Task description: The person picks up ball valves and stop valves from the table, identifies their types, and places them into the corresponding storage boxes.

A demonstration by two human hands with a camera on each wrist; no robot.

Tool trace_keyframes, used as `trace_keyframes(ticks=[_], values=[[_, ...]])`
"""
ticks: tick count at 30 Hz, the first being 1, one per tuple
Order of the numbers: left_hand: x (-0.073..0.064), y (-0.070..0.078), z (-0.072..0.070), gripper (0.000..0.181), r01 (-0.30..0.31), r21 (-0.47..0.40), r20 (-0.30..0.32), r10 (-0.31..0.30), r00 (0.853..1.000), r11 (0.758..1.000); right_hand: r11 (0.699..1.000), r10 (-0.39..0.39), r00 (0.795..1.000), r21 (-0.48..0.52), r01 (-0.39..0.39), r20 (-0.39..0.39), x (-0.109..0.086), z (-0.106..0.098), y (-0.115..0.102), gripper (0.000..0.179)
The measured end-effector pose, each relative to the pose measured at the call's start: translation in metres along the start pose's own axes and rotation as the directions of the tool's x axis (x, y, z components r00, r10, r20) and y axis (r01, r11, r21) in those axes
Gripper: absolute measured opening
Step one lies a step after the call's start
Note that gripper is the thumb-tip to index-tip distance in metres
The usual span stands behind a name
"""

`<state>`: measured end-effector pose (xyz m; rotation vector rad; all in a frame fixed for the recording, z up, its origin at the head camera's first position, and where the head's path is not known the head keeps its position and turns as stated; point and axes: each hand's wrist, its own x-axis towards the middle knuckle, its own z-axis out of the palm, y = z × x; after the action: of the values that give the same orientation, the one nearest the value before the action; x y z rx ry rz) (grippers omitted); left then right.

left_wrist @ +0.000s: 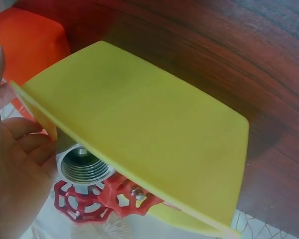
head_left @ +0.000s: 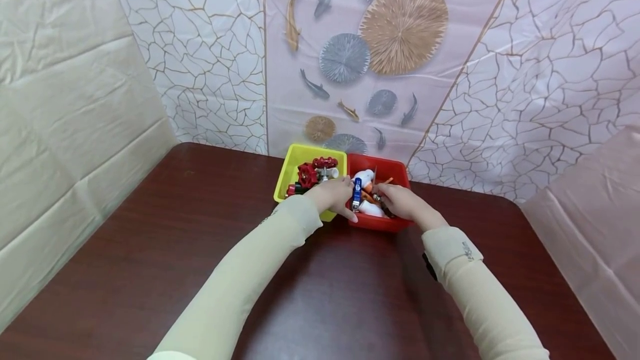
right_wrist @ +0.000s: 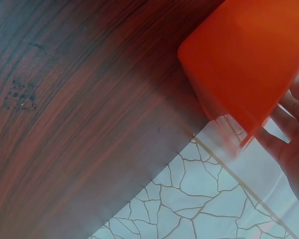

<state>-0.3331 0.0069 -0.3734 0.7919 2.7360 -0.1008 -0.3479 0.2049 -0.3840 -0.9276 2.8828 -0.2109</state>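
My left hand [head_left: 336, 196] lies over the side where the yellow bin [head_left: 279, 185] meets the red bin [head_left: 382, 225]. Its thumb is stretched away from the fingers, and a valve with a blue lever handle [head_left: 357, 190] stands in the gap between them. In the left wrist view the fingers [left_wrist: 27, 142] bend at the yellow bin's rim, beside a threaded metal opening [left_wrist: 84, 164]. Reaching into the red bin, my right hand [head_left: 402, 201] has its fingertips at a small metal fitting [head_left: 377, 197]; whether it pinches it is hidden. The red bin's wall covers those fingertips in the right wrist view.
Valves with red handwheels [head_left: 307, 175] fill the yellow bin. White pieces [head_left: 370, 208] and orange pieces [head_left: 368, 188] lie in the red bin. Both bins stand at the back edge of the dark wooden table [head_left: 320, 293], against a patterned cloth [head_left: 215, 60].
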Motion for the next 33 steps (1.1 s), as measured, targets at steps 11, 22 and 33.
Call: trace_keyframes(ticks=[11, 22, 33], values=[[-0.008, -0.009, 0.004, 0.078, -0.052, -0.032, 0.025, 0.052, 0.998, 0.998, 1.000, -0.017, 0.998, -0.021, 0.016, -0.057, -0.005, -0.002, -0.004, 0.024], [-0.019, -0.020, 0.011, 0.059, -0.238, -0.054, -0.103, 0.232, 0.967, 0.970, 0.999, -0.039, 0.980, -0.016, 0.037, -0.196, -0.016, -0.008, 0.007, 0.013], [-0.038, -0.037, 0.023, 0.045, -0.310, -0.059, -0.302, 0.279, 0.912, 0.949, 0.999, 0.028, 0.963, 0.024, -0.023, -0.269, -0.034, -0.013, 0.015, 0.011]])
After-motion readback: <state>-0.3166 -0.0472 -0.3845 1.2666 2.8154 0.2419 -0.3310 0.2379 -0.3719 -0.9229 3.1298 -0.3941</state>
